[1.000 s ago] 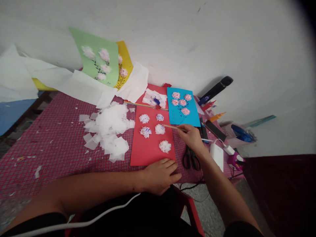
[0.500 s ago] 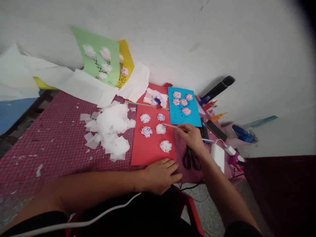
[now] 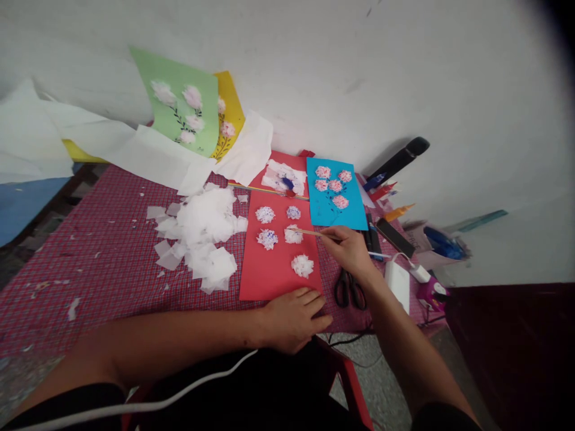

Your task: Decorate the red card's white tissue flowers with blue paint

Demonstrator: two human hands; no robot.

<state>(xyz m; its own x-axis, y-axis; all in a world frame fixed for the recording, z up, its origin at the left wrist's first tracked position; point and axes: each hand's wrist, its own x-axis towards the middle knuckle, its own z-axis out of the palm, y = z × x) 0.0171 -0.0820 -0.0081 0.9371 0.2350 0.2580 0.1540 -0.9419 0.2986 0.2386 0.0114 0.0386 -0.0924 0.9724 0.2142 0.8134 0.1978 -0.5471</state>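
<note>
A tissue pile (image 3: 202, 221) lies on the worktop (image 3: 121, 239) at nine o'clock from the red sheet (image 3: 278, 272), which bears five puffs (image 3: 268, 239). Your left hand (image 3: 294, 320) lies palm down at the sheet's six o'clock edge, thumb apart. A stick (image 3: 309, 232), its tip at the middle right puff (image 3: 294, 237), runs toward three o'clock into your right hand (image 3: 348, 246), whose fingers are clamped on it. Scissors (image 3: 350, 291) lie at that hand's six o'clock.
</note>
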